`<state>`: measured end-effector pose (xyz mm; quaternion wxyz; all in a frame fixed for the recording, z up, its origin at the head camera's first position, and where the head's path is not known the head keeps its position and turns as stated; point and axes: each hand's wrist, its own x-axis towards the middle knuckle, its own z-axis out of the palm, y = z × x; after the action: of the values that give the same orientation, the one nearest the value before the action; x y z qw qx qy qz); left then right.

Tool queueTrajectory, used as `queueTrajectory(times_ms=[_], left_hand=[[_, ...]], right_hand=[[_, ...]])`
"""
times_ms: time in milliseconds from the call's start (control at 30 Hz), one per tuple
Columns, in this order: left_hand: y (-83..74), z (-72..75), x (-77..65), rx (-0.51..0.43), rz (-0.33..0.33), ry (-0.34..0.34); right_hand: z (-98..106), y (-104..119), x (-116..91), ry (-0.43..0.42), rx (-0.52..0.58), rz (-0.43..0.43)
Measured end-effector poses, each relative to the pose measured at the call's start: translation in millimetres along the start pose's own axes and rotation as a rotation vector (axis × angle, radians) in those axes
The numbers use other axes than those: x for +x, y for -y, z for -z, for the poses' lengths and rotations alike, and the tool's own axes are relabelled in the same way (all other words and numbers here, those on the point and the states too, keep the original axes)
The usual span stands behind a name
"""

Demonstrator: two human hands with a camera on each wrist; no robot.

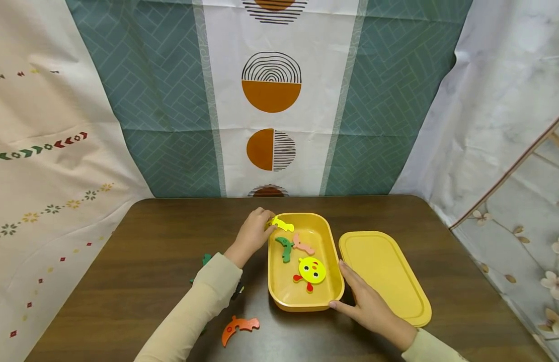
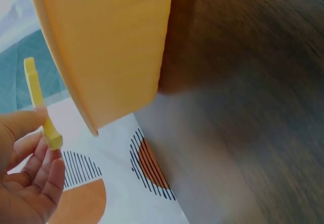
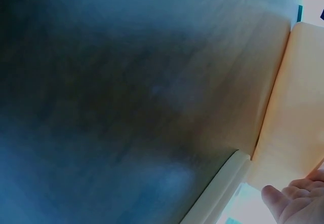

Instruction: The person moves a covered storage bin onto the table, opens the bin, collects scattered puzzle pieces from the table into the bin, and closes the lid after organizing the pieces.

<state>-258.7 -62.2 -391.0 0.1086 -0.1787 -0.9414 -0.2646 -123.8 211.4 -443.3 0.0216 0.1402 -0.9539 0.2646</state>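
Observation:
My left hand [image 1: 254, 234] pinches a flat yellow puzzle piece [image 1: 285, 225] between thumb and fingers, above the far left corner of a yellow plastic box [image 1: 273, 286]. The left wrist view shows this piece edge-on, beside the box's outer wall. Inside the box lie a green curved piece [image 1: 286, 250], a pink piece [image 1: 303, 245] and a round yellow face piece [image 1: 311, 270] with red-tipped feelers. My right hand [image 1: 363, 299] rests against the near right corner of the box, its fingers extended along the right side and its thumb at the front rim.
To the right of the box lies its flat yellow lid [image 1: 385, 276], partly under my right hand. An orange curved piece [image 1: 239, 327] is on the brown table [image 1: 139, 281], front left. Dark green pieces [image 1: 207, 259] lie partly hidden behind my left forearm. Patterned cloth hangs around the table.

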Motion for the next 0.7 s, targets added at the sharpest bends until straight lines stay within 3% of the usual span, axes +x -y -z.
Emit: queueTrajectory(times_ms=[700], left_hand=[[-19.0,-20.0,7.8,0.091,-0.139,0.103]], right_hand=[[-1,1,-1,0.005,0.017,-0.007]])
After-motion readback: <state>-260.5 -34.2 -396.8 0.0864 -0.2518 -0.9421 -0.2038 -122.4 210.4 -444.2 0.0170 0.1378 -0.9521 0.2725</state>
